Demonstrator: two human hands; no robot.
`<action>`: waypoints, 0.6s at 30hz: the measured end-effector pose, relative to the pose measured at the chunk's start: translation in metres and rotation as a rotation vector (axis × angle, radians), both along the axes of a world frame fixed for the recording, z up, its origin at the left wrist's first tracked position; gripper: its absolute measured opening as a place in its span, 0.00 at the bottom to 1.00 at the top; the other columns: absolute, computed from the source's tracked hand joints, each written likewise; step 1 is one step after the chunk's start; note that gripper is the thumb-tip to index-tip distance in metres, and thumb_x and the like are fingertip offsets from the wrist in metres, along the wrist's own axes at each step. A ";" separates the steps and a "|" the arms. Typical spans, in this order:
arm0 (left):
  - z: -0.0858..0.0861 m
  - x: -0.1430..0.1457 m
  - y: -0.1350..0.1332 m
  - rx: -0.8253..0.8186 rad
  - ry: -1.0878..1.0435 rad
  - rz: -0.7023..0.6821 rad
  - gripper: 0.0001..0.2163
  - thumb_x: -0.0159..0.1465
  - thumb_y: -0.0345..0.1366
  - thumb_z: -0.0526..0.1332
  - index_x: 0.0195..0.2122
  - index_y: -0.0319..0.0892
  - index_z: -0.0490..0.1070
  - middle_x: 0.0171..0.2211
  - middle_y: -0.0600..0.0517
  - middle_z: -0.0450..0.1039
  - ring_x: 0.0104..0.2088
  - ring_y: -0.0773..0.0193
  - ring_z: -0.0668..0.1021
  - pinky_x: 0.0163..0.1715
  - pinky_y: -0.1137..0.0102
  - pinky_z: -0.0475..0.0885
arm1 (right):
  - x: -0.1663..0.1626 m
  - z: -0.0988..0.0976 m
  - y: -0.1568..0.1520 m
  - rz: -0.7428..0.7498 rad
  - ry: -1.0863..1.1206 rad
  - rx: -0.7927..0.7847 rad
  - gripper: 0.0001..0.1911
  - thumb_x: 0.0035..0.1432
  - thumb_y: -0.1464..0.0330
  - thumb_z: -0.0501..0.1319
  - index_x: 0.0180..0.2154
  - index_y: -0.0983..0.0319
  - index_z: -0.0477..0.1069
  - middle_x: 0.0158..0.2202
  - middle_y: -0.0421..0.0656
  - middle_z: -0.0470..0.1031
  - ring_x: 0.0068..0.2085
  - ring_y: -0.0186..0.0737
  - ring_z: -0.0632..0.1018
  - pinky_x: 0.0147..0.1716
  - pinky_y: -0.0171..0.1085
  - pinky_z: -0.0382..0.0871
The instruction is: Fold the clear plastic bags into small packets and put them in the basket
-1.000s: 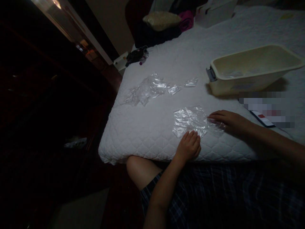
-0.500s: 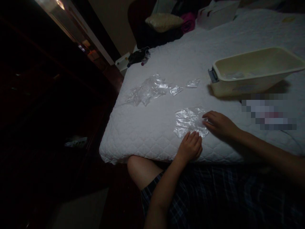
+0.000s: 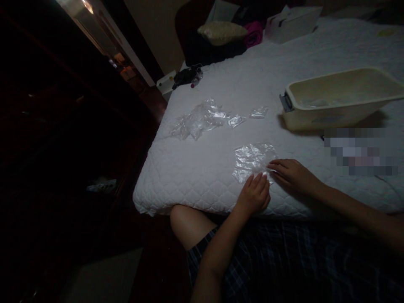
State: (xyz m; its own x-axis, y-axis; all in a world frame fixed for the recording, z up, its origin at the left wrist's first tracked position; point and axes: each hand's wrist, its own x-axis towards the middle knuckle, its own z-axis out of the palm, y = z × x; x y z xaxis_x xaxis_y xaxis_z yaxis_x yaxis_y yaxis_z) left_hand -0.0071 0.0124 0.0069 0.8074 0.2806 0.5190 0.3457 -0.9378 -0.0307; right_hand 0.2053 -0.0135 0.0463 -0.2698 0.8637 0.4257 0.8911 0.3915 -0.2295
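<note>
A clear plastic bag (image 3: 251, 160) lies flat on the white quilted mattress (image 3: 205, 168) close to its near edge. My left hand (image 3: 254, 193) rests palm down with its fingers stretched out, the tips on the bag's near edge. Lying flat as well, my right hand (image 3: 292, 174) has its fingertips on the bag's right side, almost meeting my left hand. Neither hand grips anything.
A pile of crumpled clear bags (image 3: 198, 120) and two small loose ones (image 3: 236, 120) lie farther back on the mattress. A cream plastic tub (image 3: 337, 99) stands at the right. Pillows, a box and dark clothes sit at the far end. The floor at left is dark.
My right hand has slid leftward over the bag, from its right end to beside my left hand. The left hand has stayed put.
</note>
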 end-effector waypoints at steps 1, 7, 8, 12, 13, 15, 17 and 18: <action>0.000 0.000 0.000 -0.009 -0.004 0.001 0.19 0.65 0.35 0.51 0.53 0.33 0.70 0.56 0.39 0.70 0.61 0.49 0.68 0.59 0.53 0.66 | 0.000 -0.004 -0.001 0.013 -0.021 0.007 0.15 0.63 0.66 0.54 0.47 0.61 0.73 0.46 0.51 0.77 0.46 0.48 0.77 0.44 0.46 0.69; 0.000 -0.001 -0.002 -0.048 -0.020 0.020 0.19 0.64 0.36 0.52 0.54 0.37 0.69 0.58 0.39 0.68 0.61 0.49 0.67 0.59 0.51 0.65 | -0.002 -0.018 -0.002 0.028 -0.112 0.023 0.16 0.63 0.70 0.52 0.48 0.60 0.74 0.48 0.51 0.77 0.46 0.48 0.77 0.44 0.47 0.69; 0.000 -0.002 -0.002 -0.037 -0.033 0.023 0.19 0.64 0.36 0.52 0.53 0.37 0.69 0.57 0.39 0.68 0.61 0.49 0.68 0.59 0.51 0.64 | -0.002 -0.018 -0.001 0.026 -0.113 0.020 0.16 0.63 0.70 0.52 0.47 0.60 0.74 0.48 0.50 0.77 0.47 0.48 0.77 0.44 0.48 0.69; 0.008 -0.012 -0.001 -0.034 -0.090 0.067 0.18 0.63 0.36 0.55 0.53 0.36 0.68 0.55 0.37 0.69 0.60 0.50 0.69 0.59 0.50 0.64 | -0.004 -0.013 -0.001 0.027 -0.065 0.022 0.15 0.64 0.69 0.53 0.47 0.59 0.75 0.48 0.49 0.77 0.47 0.49 0.77 0.44 0.49 0.69; 0.011 -0.016 0.001 -0.041 -0.119 0.100 0.18 0.62 0.35 0.56 0.53 0.36 0.68 0.54 0.37 0.70 0.59 0.50 0.69 0.58 0.50 0.64 | -0.003 -0.010 -0.001 0.026 -0.041 0.022 0.14 0.64 0.68 0.53 0.47 0.59 0.75 0.48 0.49 0.77 0.47 0.48 0.77 0.45 0.49 0.69; 0.019 -0.026 0.006 -0.045 -0.196 0.196 0.17 0.62 0.33 0.57 0.52 0.37 0.68 0.51 0.38 0.72 0.57 0.50 0.71 0.57 0.51 0.65 | -0.002 -0.004 -0.003 0.015 0.016 0.022 0.14 0.64 0.66 0.54 0.47 0.58 0.75 0.49 0.48 0.77 0.48 0.48 0.76 0.46 0.49 0.69; 0.025 -0.037 0.014 -0.052 -0.265 0.304 0.15 0.61 0.31 0.57 0.50 0.39 0.68 0.48 0.40 0.74 0.52 0.52 0.74 0.53 0.53 0.68 | -0.001 0.002 -0.005 -0.013 0.066 0.022 0.14 0.64 0.65 0.54 0.47 0.58 0.75 0.48 0.49 0.77 0.47 0.48 0.76 0.46 0.49 0.70; 0.029 -0.042 0.018 -0.058 -0.286 0.339 0.14 0.61 0.30 0.57 0.48 0.39 0.69 0.45 0.42 0.75 0.48 0.54 0.76 0.50 0.56 0.71 | 0.001 0.004 -0.007 -0.029 0.087 0.021 0.14 0.64 0.65 0.54 0.46 0.58 0.75 0.47 0.49 0.77 0.47 0.48 0.77 0.46 0.49 0.70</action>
State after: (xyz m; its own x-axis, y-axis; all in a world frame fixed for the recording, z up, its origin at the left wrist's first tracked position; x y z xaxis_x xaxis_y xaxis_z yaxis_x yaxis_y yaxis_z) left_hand -0.0489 0.0302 0.0355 0.4912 0.5398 0.6836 0.6208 -0.7675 0.1600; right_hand 0.2058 -0.0210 0.0507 -0.2057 0.8613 0.4646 0.8793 0.3710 -0.2985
